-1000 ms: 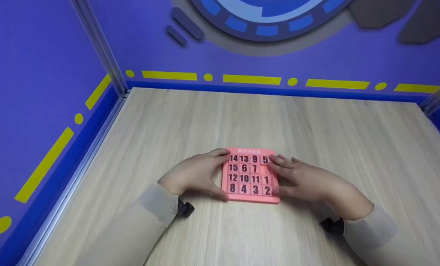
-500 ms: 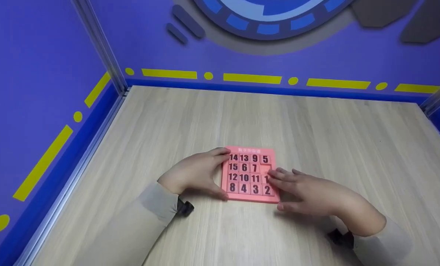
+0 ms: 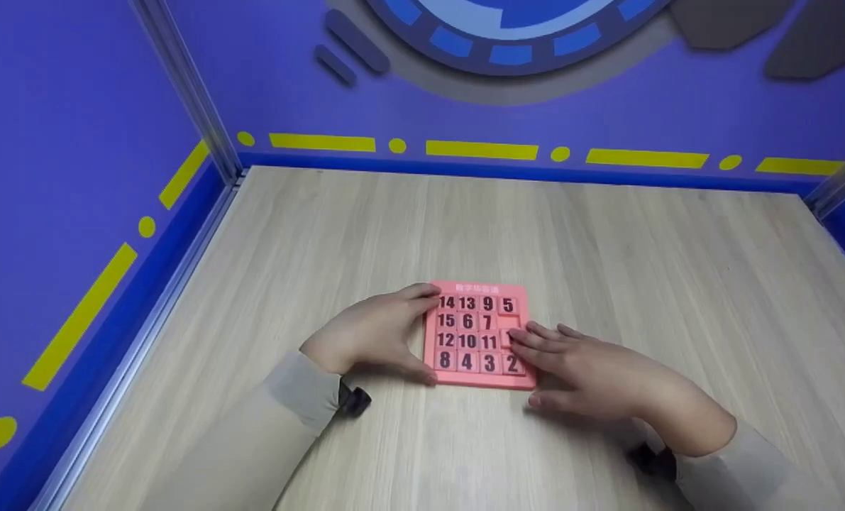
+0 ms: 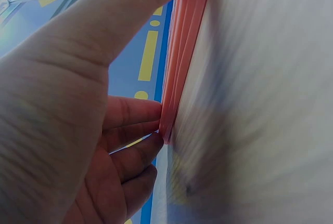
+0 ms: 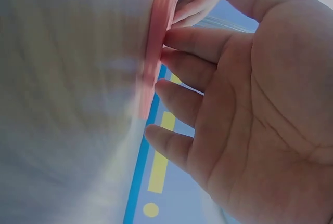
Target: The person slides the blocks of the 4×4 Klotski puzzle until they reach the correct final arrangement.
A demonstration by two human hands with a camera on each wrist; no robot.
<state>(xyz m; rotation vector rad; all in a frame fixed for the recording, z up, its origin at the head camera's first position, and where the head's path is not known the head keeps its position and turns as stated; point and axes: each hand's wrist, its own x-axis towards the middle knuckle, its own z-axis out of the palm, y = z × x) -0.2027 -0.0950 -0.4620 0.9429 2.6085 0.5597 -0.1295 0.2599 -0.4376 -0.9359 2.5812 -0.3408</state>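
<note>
A pink number slide puzzle [image 3: 484, 383] lies flat on the wood-grain table. Its tiles carry black numerals, and one gap shows below the 5 tile [image 3: 508, 305]. Along the puzzle's left side, my left hand [image 3: 372, 330] holds the frame, thumb at the near corner and fingertips at the far corner. My right hand [image 3: 599, 372] reaches in from the right with extended fingers. Its fingertips rest on the 1 tile [image 3: 508, 336], partly covering it, while the thumb lies by the near right corner. In the right wrist view the fingers [image 5: 195, 39] meet the pink edge.
Around the table [image 3: 394, 227] stand blue-purple panels [image 3: 287, 85] with yellow dashes, on the left and at the back. A metal post [image 3: 188, 92] marks the far left corner. Dark straps [image 3: 355, 401] sit at both wrists.
My right hand has drawn back from the upper right tiles toward the 1 tile. That tile now sits slightly farther up, toward the gap. The left hand keeps its place.
</note>
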